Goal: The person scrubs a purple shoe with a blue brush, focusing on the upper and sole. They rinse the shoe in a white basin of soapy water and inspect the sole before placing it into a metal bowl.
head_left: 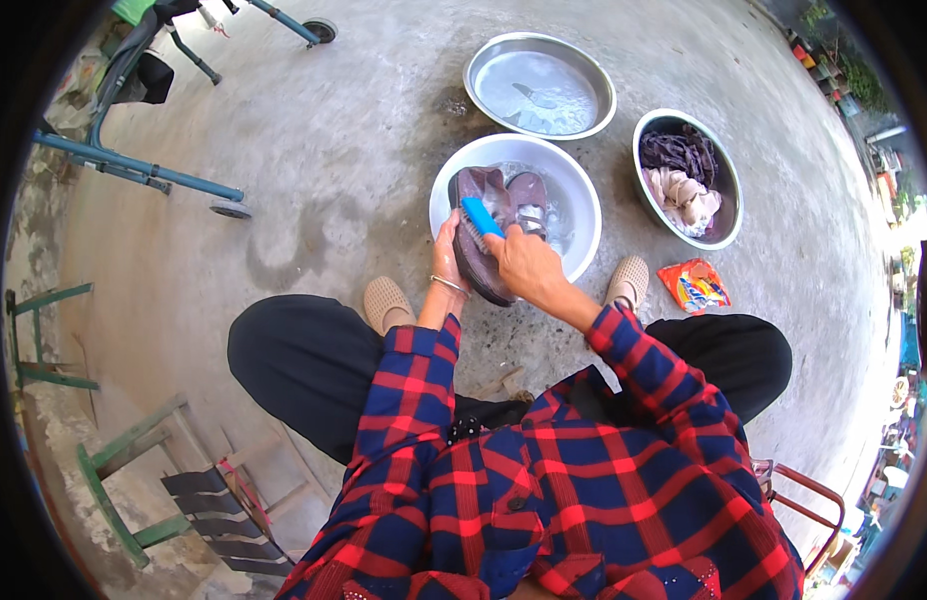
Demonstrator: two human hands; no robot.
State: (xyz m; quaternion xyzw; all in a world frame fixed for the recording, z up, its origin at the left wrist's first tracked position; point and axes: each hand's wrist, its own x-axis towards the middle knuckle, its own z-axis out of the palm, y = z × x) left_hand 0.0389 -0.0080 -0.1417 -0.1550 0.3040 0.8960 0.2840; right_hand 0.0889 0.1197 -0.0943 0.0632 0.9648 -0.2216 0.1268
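Left hand: fingers curled around brown shoe, held over white basin
Right hand: fingers closed on blue brush, pressed against the shoe; second shoe lies in the basin

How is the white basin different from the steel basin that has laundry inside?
The white basin is plastic-looking and white; the steel basin with laundry is shiny grey metal. The white basin holds soapy water and a brown shoe, and over it the left hand holds another shoe while the right hand scrubs with a blue brush; the steel basin holds purple and pale cloths. Both are round and stand on the concrete floor.
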